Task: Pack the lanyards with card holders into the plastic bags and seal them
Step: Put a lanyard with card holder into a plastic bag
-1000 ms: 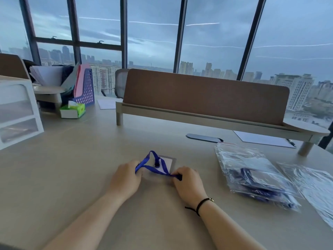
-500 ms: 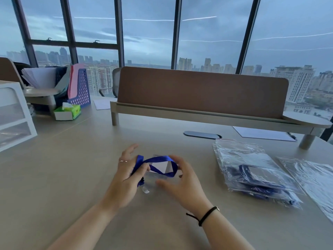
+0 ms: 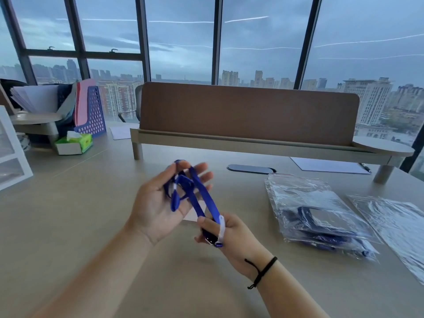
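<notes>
Lanyards are the job, and I go from the big things down. Desk (image 3: 68, 226) carries everything; at its 3 o'clock side a stack of filled bags (image 3: 316, 210) lies flat, dark straps and card holders showing through the film, and an empty-looking bag (image 3: 394, 216) lies just beside it, farther toward 3 o'clock. Whether the filled ones are sealed I cannot tell.

Held above the middle of the desk is the blue lanyard (image 3: 199, 191). My left hand (image 3: 165, 203) is palm up with fingers spread nearly straight, the strap looped round them in coils. My right hand (image 3: 227, 232), at 5 o'clock from the left, pinches the strap end with its white and dark fittings. A pale card holder (image 3: 195, 213) peeks out below the strap; whether it is lifted or lying on the desk I cannot tell.

I judge the strap light, limp and springy, likely to uncoil; best pinched across the gathered coils, beside the stiff holder.
</notes>
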### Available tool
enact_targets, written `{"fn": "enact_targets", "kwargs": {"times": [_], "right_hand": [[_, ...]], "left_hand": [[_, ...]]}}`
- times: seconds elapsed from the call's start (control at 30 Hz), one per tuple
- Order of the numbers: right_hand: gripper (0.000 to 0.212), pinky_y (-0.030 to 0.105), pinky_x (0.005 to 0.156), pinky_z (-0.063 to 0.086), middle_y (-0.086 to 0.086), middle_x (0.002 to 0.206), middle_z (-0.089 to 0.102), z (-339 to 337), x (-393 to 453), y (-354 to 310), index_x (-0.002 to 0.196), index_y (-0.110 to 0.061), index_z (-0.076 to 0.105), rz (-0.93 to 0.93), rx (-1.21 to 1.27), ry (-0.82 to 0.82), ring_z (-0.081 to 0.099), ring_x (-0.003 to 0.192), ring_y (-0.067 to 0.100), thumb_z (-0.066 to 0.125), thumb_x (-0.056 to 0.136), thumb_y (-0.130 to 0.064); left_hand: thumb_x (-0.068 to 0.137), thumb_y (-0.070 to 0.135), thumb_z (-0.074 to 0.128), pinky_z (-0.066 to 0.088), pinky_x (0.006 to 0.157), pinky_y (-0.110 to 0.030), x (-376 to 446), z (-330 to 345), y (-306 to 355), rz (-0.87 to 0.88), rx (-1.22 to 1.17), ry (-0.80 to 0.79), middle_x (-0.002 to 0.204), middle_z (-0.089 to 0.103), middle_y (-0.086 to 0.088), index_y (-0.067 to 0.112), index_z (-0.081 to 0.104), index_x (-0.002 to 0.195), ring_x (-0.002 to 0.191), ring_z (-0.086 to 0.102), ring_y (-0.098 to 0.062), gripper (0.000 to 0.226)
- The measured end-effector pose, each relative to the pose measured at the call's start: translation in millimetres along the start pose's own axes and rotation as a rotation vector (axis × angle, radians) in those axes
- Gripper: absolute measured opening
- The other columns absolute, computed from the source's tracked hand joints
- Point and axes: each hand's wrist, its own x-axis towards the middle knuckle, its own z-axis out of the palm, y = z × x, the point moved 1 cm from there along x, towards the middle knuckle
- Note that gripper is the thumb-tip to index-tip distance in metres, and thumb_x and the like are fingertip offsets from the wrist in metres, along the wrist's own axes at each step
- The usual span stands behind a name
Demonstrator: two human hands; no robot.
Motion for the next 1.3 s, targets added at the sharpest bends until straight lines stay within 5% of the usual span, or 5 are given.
{"fn": "enact_targets", "kwargs": {"times": [0.4, 0.73, 0.9, 1.07, 1.3], "right_hand": [[0.015, 0.019, 0.036, 0.024, 0.010, 0.062, 0.053, -24, 8, 2, 0.086, -0.009, 0.054, 0.197, 0.165, 0.075, 0.029, 0.039, 0.013, 0.057, 0.088, 0.005], [0.017, 0.017, 0.036, 0.024, 0.005, 0.063, 0.058, -33, 14, 4, 0.100, -0.010, 0.074, 0.102, -0.193, 0.176, 0.029, 0.036, 0.011, 0.058, 0.095, -0.005], [0.022, 0.016, 0.034, 0.022, 0.008, 0.068, 0.062, -26, 9, -5, 0.102, -0.002, 0.073, -0.017, -0.047, 0.073, 0.029, 0.033, 0.009, 0.052, 0.097, 0.001], [0.024, 0.021, 0.036, 0.017, 0.013, 0.069, 0.060, -39, 8, -12, 0.111, -0.008, 0.069, -0.087, 0.125, 0.154, 0.026, 0.034, 0.010, 0.050, 0.098, -0.001], [0.027, 0.020, 0.039, 0.019, 0.005, 0.070, 0.056, -27, 7, -3, 0.124, -0.021, 0.062, 0.034, -0.054, 0.050, 0.027, 0.040, 0.010, 0.055, 0.099, -0.027]], "left_hand": [[0.092, 0.052, 0.054, 0.040, 0.058, -0.028, 25, -79, 2, 0.048, 0.014, 0.494, 0.077, 0.052, -0.004, 0.013, 0.065, 0.101, 0.054, 0.040, -0.016, 0.042], [0.087, 0.074, 0.038, 0.019, 0.120, -0.038, 17, -89, -3, 0.387, 1.590, 0.510, 0.161, 0.029, -0.001, 0.030, 0.050, 0.141, 0.151, 0.013, -0.016, 0.071], [0.077, 0.060, 0.074, 0.040, 0.105, -0.022, 6, -58, -44, 0.116, 1.594, -0.349, 0.134, 0.053, 0.022, 0.050, 0.052, 0.130, 0.130, 0.043, 0.002, 0.059], [0.097, 0.028, 0.062, 0.042, 0.054, -0.021, 8, -53, -40, 0.019, 1.263, -0.119, 0.050, 0.051, 0.007, 0.016, 0.070, 0.081, 0.045, 0.049, -0.009, 0.021], [0.093, 0.035, 0.054, 0.035, 0.054, -0.030, 5, -43, -27, -0.097, 0.358, 0.053, 0.066, 0.045, -0.007, 0.006, 0.054, 0.078, 0.056, 0.038, -0.018, 0.033]]}}
